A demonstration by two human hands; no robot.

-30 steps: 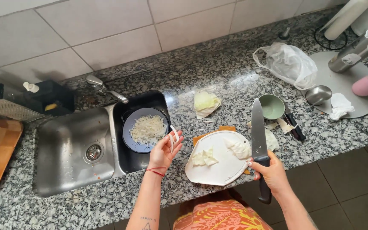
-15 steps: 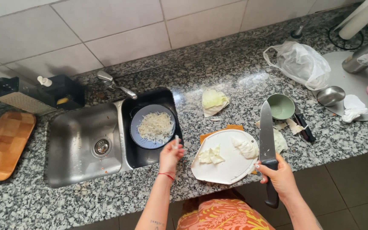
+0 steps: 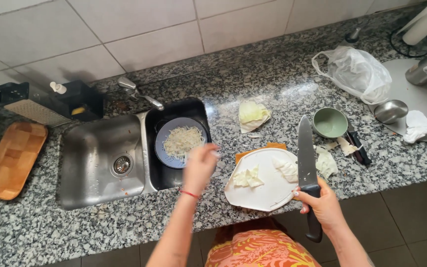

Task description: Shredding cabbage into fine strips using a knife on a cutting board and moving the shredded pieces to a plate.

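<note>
The right hand is closed around the black handle of a chef's knife, whose blade points up over the right edge of the white cutting board. The left hand is motion-blurred just left of the board, by the rim of the black basin; its grip seems loosely curled, though I cannot tell whether it holds anything. Cabbage pieces lie on the board. Left of the board, a grey plate of shredded cabbage sits in the basin. Above the board, a cabbage leaf rests on the granite tabletop; the plastic bag beyond hides its contents.
</note>
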